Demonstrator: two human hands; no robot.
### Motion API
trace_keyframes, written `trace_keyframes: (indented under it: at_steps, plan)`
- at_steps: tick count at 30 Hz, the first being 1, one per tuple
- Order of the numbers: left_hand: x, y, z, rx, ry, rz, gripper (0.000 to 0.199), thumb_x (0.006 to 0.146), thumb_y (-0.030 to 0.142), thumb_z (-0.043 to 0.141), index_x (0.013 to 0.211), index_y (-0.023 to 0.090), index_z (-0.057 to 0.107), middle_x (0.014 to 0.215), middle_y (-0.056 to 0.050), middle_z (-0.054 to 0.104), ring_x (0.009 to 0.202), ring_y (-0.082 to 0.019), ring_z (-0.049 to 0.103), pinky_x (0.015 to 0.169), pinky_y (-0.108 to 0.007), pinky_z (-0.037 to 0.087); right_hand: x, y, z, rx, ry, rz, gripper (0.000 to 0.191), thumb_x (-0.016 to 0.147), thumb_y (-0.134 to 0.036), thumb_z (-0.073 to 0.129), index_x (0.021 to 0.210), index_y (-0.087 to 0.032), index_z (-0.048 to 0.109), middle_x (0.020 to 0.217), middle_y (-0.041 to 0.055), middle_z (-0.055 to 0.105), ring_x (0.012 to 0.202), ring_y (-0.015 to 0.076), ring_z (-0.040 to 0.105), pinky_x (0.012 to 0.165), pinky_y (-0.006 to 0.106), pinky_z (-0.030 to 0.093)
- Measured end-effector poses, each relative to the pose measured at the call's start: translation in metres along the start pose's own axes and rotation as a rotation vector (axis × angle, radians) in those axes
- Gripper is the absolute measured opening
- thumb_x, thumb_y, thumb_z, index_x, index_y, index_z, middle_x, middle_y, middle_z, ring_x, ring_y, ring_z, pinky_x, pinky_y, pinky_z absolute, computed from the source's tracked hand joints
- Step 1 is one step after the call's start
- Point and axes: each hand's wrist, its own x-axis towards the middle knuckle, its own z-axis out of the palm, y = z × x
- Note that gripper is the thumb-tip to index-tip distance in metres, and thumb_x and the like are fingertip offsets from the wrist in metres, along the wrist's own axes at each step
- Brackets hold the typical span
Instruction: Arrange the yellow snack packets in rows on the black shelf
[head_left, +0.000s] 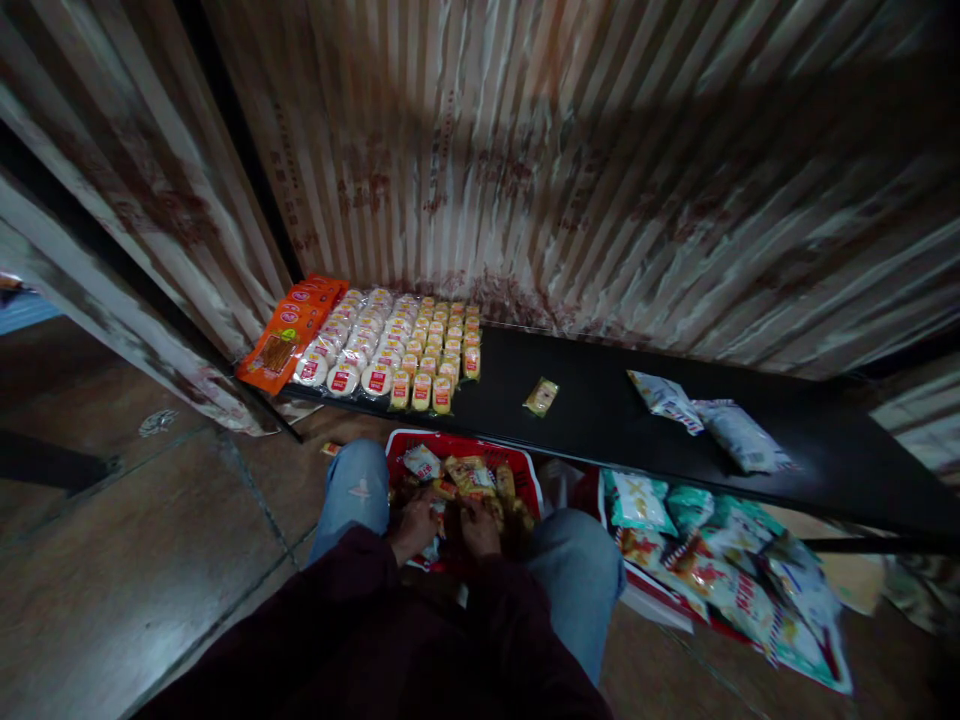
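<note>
Both of my hands are down in a red basket (531,478) between my knees, among small wrapped snacks. My left hand (414,524) has curled fingers beside a pale packet; what they grip is too dim to make out. Close to its right, my right hand (480,526) is also curled, its fingertips at yellow-wrapped snacks (471,474). A white packet (422,461) lies in the basket's back left. On the black shelf (585,410) above stand rows of round white wrapped cakes (343,378) and rows of small yellow wrapped snacks (421,390).
Orange packets (279,350) lie at the shelf's left end. A lone yellow snack (541,396) and white-blue bags (739,436) lie farther right. A second red basket (838,665) holds several bags under the shelf. Striped plastic sheeting (480,170) hangs behind.
</note>
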Motion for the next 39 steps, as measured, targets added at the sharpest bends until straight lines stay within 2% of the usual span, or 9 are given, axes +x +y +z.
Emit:
trace_keyframes:
  at_steps: [5,8,13,16,20,24,32,36,39]
  plan:
    - [0.015,-0.003,0.008,-0.215,-0.011,-0.158,0.04,0.071,0.0,0.053,0.103,0.018,0.068,0.113,-0.009,0.069,0.111,-0.022,0.061,0.107,-0.036,0.04,0.007,-0.006,0.004,-0.059,0.043,-0.067,0.046,0.077,-0.016,0.044,0.117,-0.013,0.066,0.121,0.0156,0.067,0.118,0.0268,0.06,0.106,0.042,0.043]
    - [0.023,-0.003,0.014,-0.435,0.005,-0.249,0.035,0.068,0.0,0.056,0.095,0.018,0.068,0.107,-0.007,0.069,0.109,-0.02,0.06,0.104,-0.033,0.04,0.019,-0.012,0.003,-0.076,-0.006,-0.068,0.052,0.078,-0.014,0.043,0.128,-0.015,0.059,0.132,0.0131,0.061,0.132,0.024,0.049,0.113,0.041,0.035]
    - [0.027,-0.006,0.012,-0.872,-0.086,-0.449,0.031,0.068,0.012,0.067,0.098,0.018,0.064,0.092,-0.004,0.067,0.098,-0.019,0.063,0.092,-0.033,0.047,0.03,-0.013,0.006,-0.069,-0.195,-0.074,0.053,0.076,-0.011,0.046,0.127,-0.019,0.061,0.127,0.0102,0.064,0.128,0.0219,0.052,0.114,0.039,0.034]
    - [0.025,-0.009,0.009,-0.997,-0.127,-0.488,0.04,0.069,0.022,0.071,0.108,0.019,0.06,0.095,-0.005,0.066,0.1,-0.018,0.062,0.093,-0.032,0.046,0.024,-0.006,0.013,-0.003,-0.207,-0.101,0.046,0.075,-0.013,0.048,0.117,-0.019,0.067,0.12,0.011,0.068,0.12,0.0229,0.057,0.11,0.038,0.038]
    - [0.023,-0.012,0.008,-1.036,-0.116,-0.494,0.044,0.074,0.02,0.066,0.117,0.02,0.056,0.107,-0.007,0.065,0.107,-0.017,0.06,0.096,-0.031,0.044,0.014,0.006,0.025,0.132,-0.177,-0.134,0.047,0.068,-0.012,0.051,0.111,-0.02,0.069,0.119,0.0094,0.069,0.122,0.0241,0.056,0.111,0.042,0.037]
    - [0.024,-0.013,0.006,-1.031,-0.117,-0.542,0.038,0.078,0.021,0.063,0.115,0.02,0.058,0.107,-0.007,0.065,0.108,-0.018,0.06,0.095,-0.031,0.044,0.01,0.011,0.031,0.202,-0.153,-0.143,0.048,0.066,-0.014,0.05,0.111,-0.017,0.068,0.126,0.0108,0.065,0.128,0.025,0.052,0.112,0.045,0.035]
    - [0.019,-0.012,0.001,-0.95,-0.191,-0.471,0.041,0.07,0.027,0.067,0.11,0.017,0.064,0.109,-0.008,0.067,0.103,-0.02,0.059,0.086,-0.029,0.044,0.006,-0.003,0.018,0.302,-0.085,-0.184,0.053,0.069,-0.02,0.051,0.12,-0.015,0.059,0.128,0.0128,0.062,0.123,0.0239,0.055,0.111,0.043,0.037]
    - [0.015,-0.006,-0.004,-0.967,-0.287,-0.431,0.043,0.069,0.026,0.065,0.111,0.018,0.065,0.108,-0.007,0.067,0.092,-0.017,0.059,0.083,-0.027,0.043,0.003,-0.01,0.014,0.328,-0.016,-0.143,0.045,0.068,-0.027,0.057,0.112,-0.017,0.064,0.12,0.0119,0.066,0.118,0.0245,0.058,0.108,0.044,0.04]
    - [0.013,-0.003,-0.009,-1.005,-0.304,-0.408,0.04,0.071,0.028,0.064,0.109,0.018,0.065,0.101,-0.007,0.068,0.083,-0.015,0.06,0.08,-0.027,0.044,-0.001,-0.012,0.013,0.384,0.009,-0.08,0.04,0.067,-0.036,0.062,0.102,-0.017,0.068,0.113,0.0112,0.069,0.112,0.0258,0.061,0.105,0.044,0.042]
